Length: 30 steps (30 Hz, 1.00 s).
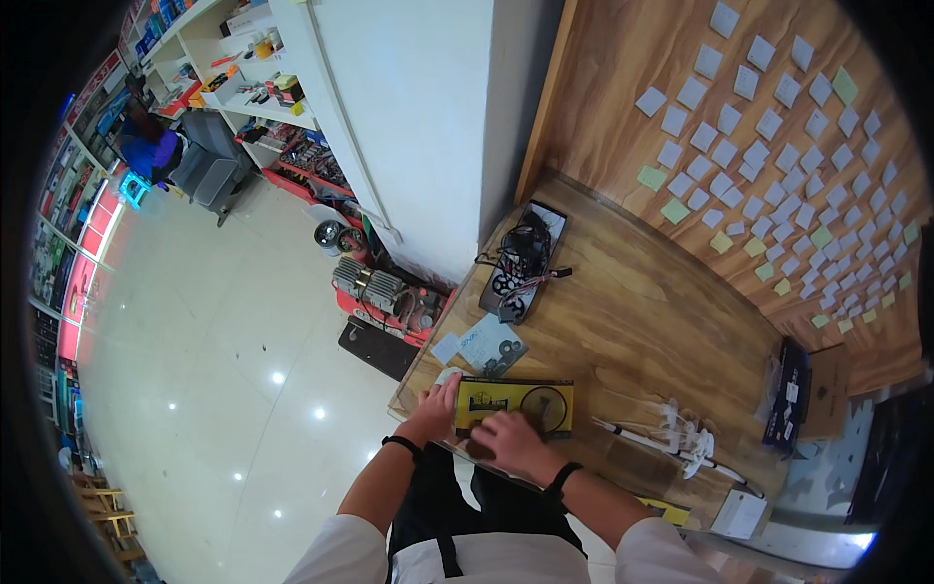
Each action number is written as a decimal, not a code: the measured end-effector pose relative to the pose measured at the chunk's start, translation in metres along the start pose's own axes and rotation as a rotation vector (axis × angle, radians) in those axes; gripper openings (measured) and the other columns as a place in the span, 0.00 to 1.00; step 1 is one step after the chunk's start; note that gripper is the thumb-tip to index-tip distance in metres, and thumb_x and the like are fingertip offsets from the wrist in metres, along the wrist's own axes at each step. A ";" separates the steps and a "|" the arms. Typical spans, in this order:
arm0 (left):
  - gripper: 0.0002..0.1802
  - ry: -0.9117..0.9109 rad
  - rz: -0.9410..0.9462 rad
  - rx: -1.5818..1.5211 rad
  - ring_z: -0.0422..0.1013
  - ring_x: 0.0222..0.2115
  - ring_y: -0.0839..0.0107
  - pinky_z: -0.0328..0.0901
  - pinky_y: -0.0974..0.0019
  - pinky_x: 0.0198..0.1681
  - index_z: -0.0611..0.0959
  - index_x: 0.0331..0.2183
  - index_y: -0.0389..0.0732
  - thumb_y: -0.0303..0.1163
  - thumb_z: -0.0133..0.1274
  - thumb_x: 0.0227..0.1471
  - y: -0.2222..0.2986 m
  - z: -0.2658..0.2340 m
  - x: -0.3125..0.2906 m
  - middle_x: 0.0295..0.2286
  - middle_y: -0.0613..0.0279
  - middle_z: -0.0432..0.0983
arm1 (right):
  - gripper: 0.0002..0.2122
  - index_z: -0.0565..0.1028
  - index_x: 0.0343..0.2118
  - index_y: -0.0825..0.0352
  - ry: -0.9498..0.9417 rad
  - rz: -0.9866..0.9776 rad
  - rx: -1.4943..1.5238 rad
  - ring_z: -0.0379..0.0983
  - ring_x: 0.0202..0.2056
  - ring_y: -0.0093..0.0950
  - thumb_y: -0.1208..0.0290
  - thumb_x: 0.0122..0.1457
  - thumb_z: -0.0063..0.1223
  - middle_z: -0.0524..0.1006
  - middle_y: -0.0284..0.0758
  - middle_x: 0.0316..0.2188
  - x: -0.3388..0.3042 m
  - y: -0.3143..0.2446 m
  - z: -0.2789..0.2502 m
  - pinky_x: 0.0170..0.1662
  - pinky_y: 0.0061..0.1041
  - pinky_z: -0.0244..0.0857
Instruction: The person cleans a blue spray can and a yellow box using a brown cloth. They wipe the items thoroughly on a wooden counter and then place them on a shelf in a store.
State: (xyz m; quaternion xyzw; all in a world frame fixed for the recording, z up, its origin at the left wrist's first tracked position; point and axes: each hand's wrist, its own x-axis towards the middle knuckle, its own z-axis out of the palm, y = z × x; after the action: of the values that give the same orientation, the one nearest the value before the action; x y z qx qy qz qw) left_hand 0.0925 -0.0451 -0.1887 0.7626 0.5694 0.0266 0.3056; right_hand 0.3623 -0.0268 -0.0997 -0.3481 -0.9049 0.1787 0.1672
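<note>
A flat yellow and black box (516,390) lies near the front edge of the wooden desk, with a dark round picture on its top. My left hand (441,407) grips the box's left end, fingers along its side. Over the front edge of the box is my right hand (510,446), its fingers loosely bent and apart, with nothing visible in them. Just beyond the box are a pale blue printed sheet (493,344) and a small white paper (446,347).
Farther back, an open black tray (532,258) holds tangled cables. White plastic parts with a rod (689,443) lie at right, near a dark blue box (786,397) and a cardboard box (825,389). A red air compressor (382,292) stands on the floor beside the pillar (409,107).
</note>
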 end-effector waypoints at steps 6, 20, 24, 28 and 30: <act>0.94 -0.032 -0.007 0.020 0.62 0.68 0.42 0.60 0.35 0.65 0.43 0.78 0.36 0.48 0.85 0.19 0.011 -0.005 0.009 0.75 0.45 0.53 | 0.30 0.80 0.56 0.53 0.077 0.184 -0.160 0.73 0.52 0.44 0.54 0.47 0.75 0.75 0.37 0.47 0.028 0.047 0.003 0.50 0.52 0.67; 0.93 -0.009 0.101 0.159 0.70 0.63 0.43 0.66 0.37 0.63 0.46 0.78 0.37 0.51 0.85 0.19 0.008 -0.009 0.011 0.73 0.47 0.59 | 0.31 0.82 0.56 0.50 0.018 0.032 -0.084 0.73 0.51 0.41 0.54 0.45 0.77 0.76 0.40 0.50 -0.095 -0.018 0.020 0.49 0.45 0.66; 0.95 -0.098 0.039 0.177 0.62 0.70 0.44 0.61 0.34 0.67 0.47 0.78 0.36 0.54 0.85 0.16 0.026 -0.023 0.008 0.75 0.45 0.56 | 0.28 0.82 0.54 0.52 -0.033 0.073 0.087 0.75 0.51 0.44 0.55 0.47 0.76 0.77 0.40 0.50 -0.111 -0.007 -0.012 0.51 0.48 0.69; 0.93 -0.044 0.064 0.321 0.53 0.75 0.45 0.54 0.31 0.72 0.50 0.78 0.36 0.57 0.85 0.18 0.074 -0.036 -0.002 0.76 0.46 0.54 | 0.29 0.81 0.56 0.54 0.020 0.268 -0.075 0.75 0.54 0.46 0.54 0.49 0.76 0.77 0.41 0.50 -0.073 0.036 -0.059 0.54 0.51 0.71; 0.87 0.236 0.339 0.341 0.48 0.77 0.43 0.47 0.25 0.74 0.57 0.77 0.38 0.62 0.83 0.22 0.090 0.000 0.016 0.76 0.45 0.53 | 0.31 0.81 0.57 0.55 0.054 0.303 -0.116 0.75 0.53 0.47 0.54 0.50 0.77 0.77 0.42 0.51 -0.061 0.056 -0.056 0.55 0.51 0.72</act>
State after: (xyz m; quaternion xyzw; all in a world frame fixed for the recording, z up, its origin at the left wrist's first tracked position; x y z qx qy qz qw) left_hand 0.1750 -0.0457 -0.1486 0.8792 0.4615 0.0699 0.0954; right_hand 0.4608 -0.0184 -0.0861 -0.4944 -0.8460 0.1399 0.1420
